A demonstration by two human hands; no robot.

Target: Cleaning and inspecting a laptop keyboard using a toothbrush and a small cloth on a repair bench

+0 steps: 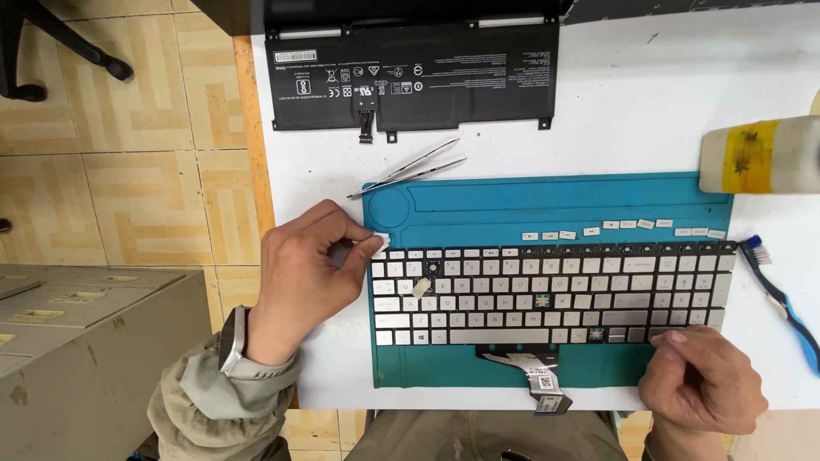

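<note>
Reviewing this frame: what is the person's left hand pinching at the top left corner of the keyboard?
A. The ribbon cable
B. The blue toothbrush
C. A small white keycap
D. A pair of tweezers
C. The left hand pinches a small white keycap between thumb and fingers at the corner of the keyboard; the tweezers, the toothbrush and the ribbon cable all lie untouched.

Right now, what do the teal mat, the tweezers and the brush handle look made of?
Teal mat: likely silicone or rubber, matte, with moulded trays and ridges. Tweezers: metal, probably steel, bright silvery sheen on thin tapered arms. Brush handle: plastic, glossy blue with a darker section; bristles pale, probably nylon.
</note>
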